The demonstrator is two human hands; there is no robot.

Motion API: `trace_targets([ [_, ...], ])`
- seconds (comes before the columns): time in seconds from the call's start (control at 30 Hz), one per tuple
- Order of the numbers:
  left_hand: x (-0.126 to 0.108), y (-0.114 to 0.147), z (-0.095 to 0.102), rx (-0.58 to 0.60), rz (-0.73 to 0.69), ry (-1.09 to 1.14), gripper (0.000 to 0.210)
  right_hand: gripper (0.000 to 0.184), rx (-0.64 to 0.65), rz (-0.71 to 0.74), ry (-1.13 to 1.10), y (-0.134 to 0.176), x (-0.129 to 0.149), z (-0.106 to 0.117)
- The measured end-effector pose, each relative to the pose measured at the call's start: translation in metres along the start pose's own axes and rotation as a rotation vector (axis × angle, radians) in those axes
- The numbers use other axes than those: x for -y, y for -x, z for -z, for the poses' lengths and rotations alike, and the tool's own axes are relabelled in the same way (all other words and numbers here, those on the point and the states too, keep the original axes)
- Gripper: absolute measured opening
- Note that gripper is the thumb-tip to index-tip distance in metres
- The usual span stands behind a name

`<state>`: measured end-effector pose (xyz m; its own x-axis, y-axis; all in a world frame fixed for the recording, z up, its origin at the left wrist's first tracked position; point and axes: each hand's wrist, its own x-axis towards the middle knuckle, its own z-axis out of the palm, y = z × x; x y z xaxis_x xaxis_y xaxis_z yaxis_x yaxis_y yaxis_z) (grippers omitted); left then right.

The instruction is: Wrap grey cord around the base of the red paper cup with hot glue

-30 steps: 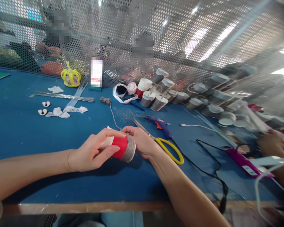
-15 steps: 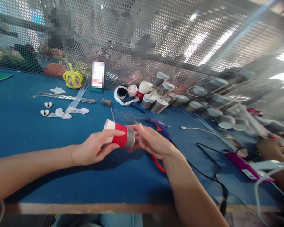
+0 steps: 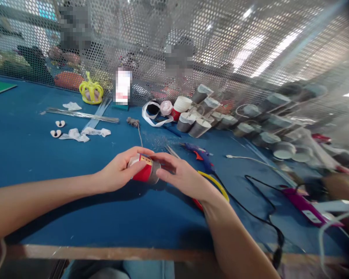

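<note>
The left hand [image 3: 116, 170] clamps its fingers on a red paper cup [image 3: 143, 175] wound with grey cord [image 3: 154, 173], left of the glue gun [image 3: 200, 155]. The right hand [image 3: 184, 175] curves about the cup's corded end; whether its fingers grip, I cannot tell.

A smooth-looking paper cup [image 3: 142, 174] is seen over a matt tabletop [image 3: 104, 221]; beyond the cup are rough yarn [image 3: 133, 122], shiny metal wires [image 3: 83, 115] and a perforated metal screen [image 3: 145, 42]; to its right, a glossy plastic power strip [image 3: 301, 205].
</note>
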<state>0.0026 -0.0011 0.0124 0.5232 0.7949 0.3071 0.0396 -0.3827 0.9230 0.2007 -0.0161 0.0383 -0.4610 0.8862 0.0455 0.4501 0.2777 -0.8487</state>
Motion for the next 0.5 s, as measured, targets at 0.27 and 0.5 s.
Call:
trace_targets([
  [0.27, 0.003, 0.004, -0.003, 0.052, -0.068, -0.124, 0.022, 0.062, -0.072, 0.03, -0.186, -0.005, -0.004, -0.016],
  [0.5, 0.003, 0.004, -0.003, 0.003, 0.082, -0.264, 0.021, 0.057, -0.48, -0.059, -0.338, -0.004, 0.004, 0.022],
])
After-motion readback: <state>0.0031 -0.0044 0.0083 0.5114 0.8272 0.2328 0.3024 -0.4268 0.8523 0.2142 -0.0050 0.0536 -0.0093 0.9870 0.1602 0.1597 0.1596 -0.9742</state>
